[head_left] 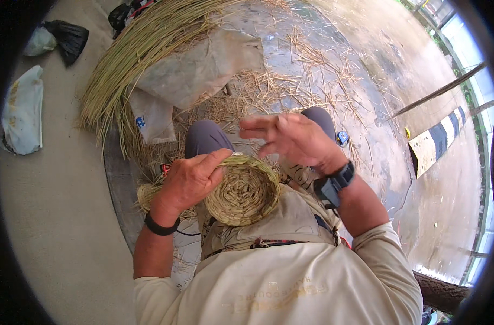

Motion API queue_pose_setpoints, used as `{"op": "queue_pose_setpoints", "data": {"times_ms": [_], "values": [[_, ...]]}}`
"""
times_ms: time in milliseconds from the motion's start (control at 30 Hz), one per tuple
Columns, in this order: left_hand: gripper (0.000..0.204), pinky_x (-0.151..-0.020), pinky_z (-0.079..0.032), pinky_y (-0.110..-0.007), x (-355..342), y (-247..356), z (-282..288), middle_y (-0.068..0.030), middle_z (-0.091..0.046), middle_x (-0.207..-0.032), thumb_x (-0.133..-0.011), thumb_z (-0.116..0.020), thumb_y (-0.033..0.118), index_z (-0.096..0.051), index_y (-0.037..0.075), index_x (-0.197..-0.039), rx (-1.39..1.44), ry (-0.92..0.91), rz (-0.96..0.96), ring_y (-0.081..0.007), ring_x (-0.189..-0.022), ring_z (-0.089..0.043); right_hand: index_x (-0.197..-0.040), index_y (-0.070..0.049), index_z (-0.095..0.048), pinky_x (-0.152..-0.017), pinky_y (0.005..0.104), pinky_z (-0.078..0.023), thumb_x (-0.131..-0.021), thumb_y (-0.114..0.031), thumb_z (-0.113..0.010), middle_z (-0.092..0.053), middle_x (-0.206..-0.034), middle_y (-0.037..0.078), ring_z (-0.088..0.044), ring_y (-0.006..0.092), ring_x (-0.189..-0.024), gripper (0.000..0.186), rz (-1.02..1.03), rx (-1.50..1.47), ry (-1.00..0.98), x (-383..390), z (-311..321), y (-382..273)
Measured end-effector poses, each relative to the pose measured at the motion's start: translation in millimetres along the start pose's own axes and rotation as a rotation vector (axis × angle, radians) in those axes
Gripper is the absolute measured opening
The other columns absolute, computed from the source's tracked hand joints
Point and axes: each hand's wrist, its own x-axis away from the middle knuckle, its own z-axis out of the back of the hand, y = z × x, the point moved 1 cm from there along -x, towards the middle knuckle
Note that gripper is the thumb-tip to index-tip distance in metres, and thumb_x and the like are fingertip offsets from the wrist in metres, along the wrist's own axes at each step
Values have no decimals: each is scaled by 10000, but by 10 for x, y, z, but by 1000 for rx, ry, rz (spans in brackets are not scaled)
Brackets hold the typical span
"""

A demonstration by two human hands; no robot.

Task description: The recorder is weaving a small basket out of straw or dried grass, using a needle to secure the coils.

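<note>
A round, shallow basket (240, 215) of coiled, woven straw sits tilted in my lap, its hollow inside facing up. Its rim is greener than the rest. My left hand (192, 181) pinches the rim at the upper left, thumb inside and forefinger laid along the edge. Just above the far right of the rim, my right hand (293, 138) is raised with its fingers stretched out and thumb apart. Nothing shows in that hand, and its fingers are slightly blurred.
A large bundle of long green-yellow stalks (144, 59) lies at the far left, beside a greyish cloth sheet (203, 67). Loose straw (257, 89) litters the ground mat. A small round blue object (342, 138) lies by my right knee. A striped board (437, 142) lies right.
</note>
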Motion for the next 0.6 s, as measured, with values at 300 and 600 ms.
{"op": "queue_pose_setpoints", "data": {"times_ms": [300, 600], "values": [[398, -729, -598, -471, 98, 78, 84, -208, -739, -1047, -924, -705, 151, -634, 66, -1305, -60, -128, 114, -391, -886, -737, -1007, 14, -724, -507, 261, -316, -1078, -323, -590, -460, -656, -49, -396, 64, -571, 370, -14, 444, 69, -186, 385, -58], [306, -659, -580, -477, 287, -23, -21, -206, -740, -985, -977, -637, 152, -603, 12, -1247, -21, -42, 130, -391, -810, -733, -1060, 16, -713, -542, 262, -341, -1086, -339, -583, -469, -686, -45, -392, 77, -585, 379, -32, 180, 210, -6, 483, 57]]}}
